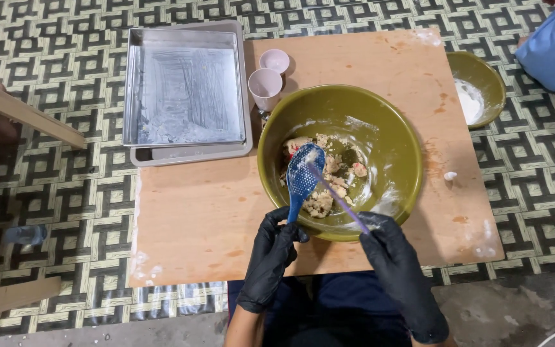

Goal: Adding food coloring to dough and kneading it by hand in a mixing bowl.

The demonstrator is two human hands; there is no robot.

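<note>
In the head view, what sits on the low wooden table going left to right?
Square metal baking pan → two small pale cups → large olive-green mixing bowl with the blue slotted spoon in it → smaller olive-green bowl holding white powder, at the right edge.

This looks like a home cooking spot set on the floor: a low wooden table stands on a woven patterned mat, carrying an olive mixing bowl of dough, a floured square baking tin and two small cups.

Head view, straight down (close)
</note>
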